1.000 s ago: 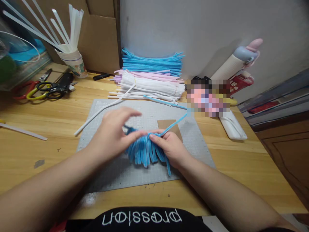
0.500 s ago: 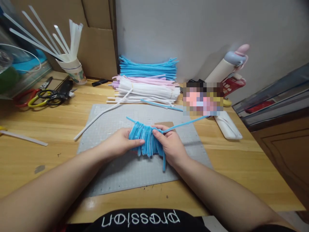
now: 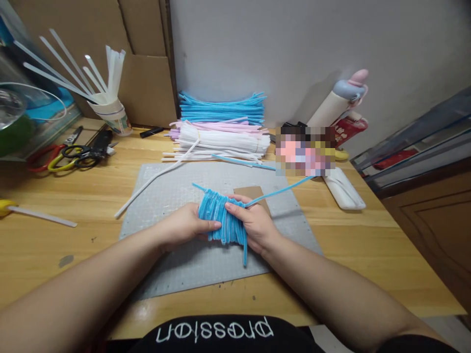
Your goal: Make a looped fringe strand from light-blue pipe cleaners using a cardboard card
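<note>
Left hand [image 3: 186, 226] now joins right hand [image 3: 254, 226], fingers gripping 1 blue bundle [image 3: 220, 219].

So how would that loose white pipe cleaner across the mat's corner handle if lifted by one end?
Probably light: the white pipe cleaner is thin and fuzzy. It likely keeps its shape rather than drooping, since it shows a set bend near the white stack. Its fuzz should stop it rolling or sliding on the mat.
</note>
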A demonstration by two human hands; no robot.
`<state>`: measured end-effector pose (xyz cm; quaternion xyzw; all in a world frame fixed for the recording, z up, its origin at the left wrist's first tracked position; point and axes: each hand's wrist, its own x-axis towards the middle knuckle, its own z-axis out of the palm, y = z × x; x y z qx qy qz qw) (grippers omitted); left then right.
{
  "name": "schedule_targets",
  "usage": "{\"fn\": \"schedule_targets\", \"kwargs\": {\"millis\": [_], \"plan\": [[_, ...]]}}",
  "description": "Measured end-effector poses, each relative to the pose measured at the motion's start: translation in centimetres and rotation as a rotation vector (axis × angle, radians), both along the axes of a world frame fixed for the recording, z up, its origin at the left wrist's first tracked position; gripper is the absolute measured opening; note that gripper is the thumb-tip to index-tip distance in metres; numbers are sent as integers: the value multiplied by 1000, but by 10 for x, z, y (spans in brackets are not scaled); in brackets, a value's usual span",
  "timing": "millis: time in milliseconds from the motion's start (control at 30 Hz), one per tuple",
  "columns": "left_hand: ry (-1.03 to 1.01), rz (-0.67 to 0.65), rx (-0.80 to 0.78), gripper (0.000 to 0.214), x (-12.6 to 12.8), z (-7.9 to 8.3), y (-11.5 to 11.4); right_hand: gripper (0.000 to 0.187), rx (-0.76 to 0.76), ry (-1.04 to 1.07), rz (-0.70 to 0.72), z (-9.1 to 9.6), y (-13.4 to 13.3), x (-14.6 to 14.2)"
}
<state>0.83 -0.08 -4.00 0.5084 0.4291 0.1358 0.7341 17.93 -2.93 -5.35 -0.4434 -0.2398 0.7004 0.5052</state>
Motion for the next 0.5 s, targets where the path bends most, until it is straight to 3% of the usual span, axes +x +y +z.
{"fn": "schedule_targets", "kwargs": {"millis": [167,333,500], "plan": [[180,-47,194,21,-3,1,1,48,-49,20,97,3,0,1],[28,-42,15,28,1,1,-4,43,-48,92,33,0,3,1],[102,-3,-102,29,9,9,-9,42,-35,121,29,1,4,4]]}}
